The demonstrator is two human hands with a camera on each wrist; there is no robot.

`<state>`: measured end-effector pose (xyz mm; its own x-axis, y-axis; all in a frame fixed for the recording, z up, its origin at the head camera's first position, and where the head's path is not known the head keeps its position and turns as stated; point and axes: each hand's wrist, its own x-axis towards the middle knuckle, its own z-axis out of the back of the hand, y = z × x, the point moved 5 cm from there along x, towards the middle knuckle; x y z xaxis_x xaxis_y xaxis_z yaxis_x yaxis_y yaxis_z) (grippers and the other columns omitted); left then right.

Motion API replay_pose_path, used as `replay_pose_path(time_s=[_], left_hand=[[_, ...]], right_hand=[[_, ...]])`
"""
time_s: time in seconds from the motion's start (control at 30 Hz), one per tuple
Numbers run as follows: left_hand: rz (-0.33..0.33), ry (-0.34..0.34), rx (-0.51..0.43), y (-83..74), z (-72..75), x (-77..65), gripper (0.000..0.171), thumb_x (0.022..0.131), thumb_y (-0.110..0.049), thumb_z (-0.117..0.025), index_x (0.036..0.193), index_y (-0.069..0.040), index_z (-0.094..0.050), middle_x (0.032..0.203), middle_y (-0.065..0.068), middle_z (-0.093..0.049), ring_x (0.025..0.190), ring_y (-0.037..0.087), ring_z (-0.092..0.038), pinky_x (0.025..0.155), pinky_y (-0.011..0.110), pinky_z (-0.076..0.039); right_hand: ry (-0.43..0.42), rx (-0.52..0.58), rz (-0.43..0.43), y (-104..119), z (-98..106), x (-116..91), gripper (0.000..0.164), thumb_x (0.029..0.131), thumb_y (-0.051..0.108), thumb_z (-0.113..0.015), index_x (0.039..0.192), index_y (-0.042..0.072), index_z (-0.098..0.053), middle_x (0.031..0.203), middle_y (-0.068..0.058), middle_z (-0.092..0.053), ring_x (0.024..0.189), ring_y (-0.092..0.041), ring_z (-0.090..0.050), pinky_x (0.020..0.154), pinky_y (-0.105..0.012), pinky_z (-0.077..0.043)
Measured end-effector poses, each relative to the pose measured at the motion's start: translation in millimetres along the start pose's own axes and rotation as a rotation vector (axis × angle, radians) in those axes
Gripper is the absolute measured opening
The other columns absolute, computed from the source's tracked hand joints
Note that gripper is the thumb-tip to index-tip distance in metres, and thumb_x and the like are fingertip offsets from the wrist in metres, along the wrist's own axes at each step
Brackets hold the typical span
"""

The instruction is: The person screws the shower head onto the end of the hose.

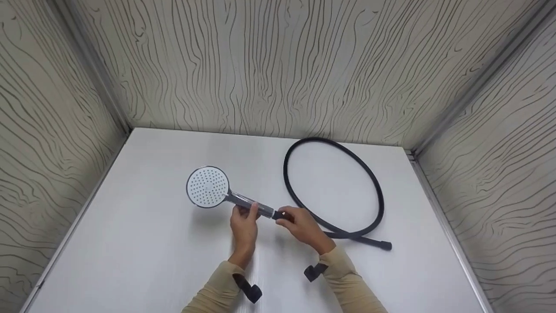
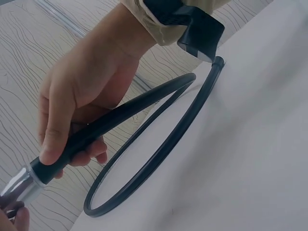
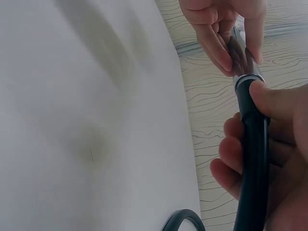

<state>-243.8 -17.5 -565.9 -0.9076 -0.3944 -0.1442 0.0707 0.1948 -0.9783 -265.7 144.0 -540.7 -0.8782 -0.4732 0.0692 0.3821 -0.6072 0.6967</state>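
A shower head (image 1: 207, 187) with a round white spray face and a shiny grey handle (image 1: 243, 201) is held up over the table, its face toward the head camera. My left hand (image 1: 244, 228) grips the handle near its lower end, thumb on top. At that end sits the black connector (image 3: 248, 102) of a black shower hose (image 1: 377, 191), butted against the chrome rim of the handle. My right hand (image 1: 304, 226) pinches this connector between thumb and fingers. How far the connector sits inside the handle is hidden.
The hose lies in a large loop on the white table (image 1: 143, 243), reaching near the back wall. Its free end (image 1: 385, 245) rests to the right of my right hand. Wood-patterned panels (image 1: 260, 65) stand at the back and both sides.
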Motion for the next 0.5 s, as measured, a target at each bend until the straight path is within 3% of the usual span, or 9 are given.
replay_pose_path(time_s=[0.2,0.5], left_hand=[[0.037,-0.031,-0.001,4.3,-2.8,-0.6,0.031,0.097,-0.014,-0.059,0.122,0.003,-0.051,0.112,0.020,-0.065,0.104,0.028,-0.069,0.090,0.033,-0.057],[0.069,-0.068,0.027,10.2,1.9,0.4,0.031,0.095,-0.015,-0.062,0.118,0.004,-0.054,0.108,0.021,-0.067,0.097,0.025,-0.070,0.087,0.034,-0.058]], right_hand=[[-0.076,-0.029,-0.055,0.1,-2.0,-3.0,0.024,0.085,0.016,-0.074,0.103,0.011,-0.058,0.079,-0.001,-0.067,0.066,-0.007,-0.053,0.059,-0.020,-0.046],[-0.174,-0.116,0.021,2.4,-7.5,-3.8,0.022,0.082,0.014,-0.077,0.097,0.011,-0.061,0.085,0.001,-0.062,0.073,-0.006,-0.054,0.064,-0.020,-0.050]])
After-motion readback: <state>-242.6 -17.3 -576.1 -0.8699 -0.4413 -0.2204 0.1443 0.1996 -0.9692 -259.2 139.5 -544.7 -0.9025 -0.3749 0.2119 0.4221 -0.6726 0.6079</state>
